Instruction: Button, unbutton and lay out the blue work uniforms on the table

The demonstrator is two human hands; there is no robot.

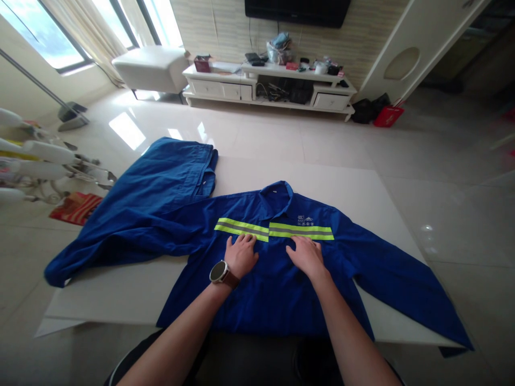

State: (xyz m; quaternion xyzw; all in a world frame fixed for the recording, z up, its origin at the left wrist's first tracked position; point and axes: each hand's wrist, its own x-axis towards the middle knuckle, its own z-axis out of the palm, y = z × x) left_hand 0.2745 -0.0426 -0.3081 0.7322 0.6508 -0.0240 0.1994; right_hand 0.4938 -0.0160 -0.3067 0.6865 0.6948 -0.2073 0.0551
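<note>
A blue work jacket (265, 289) with yellow-green reflective strips lies front up across a white table (338, 182), collar away from me and both sleeves spread out sideways. My left hand (241, 256), with a watch on its wrist, rests on the jacket's chest just below the left strip. On the other side of the front, my right hand (306, 253) touches the cloth under the right strip. Both hands have their fingers apart, pressed on the fabric. At the table's far left lies folded blue clothing (161, 171), partly under the jacket's left sleeve.
Beyond the table stands a white TV cabinet (217, 88) with assorted items, below a wall-mounted television (298, 12). A padded bench (155, 67) is by the window. A lamp-like fixture with white shades (50, 153) stands close on the left. A red bag (388, 115) sits on the floor.
</note>
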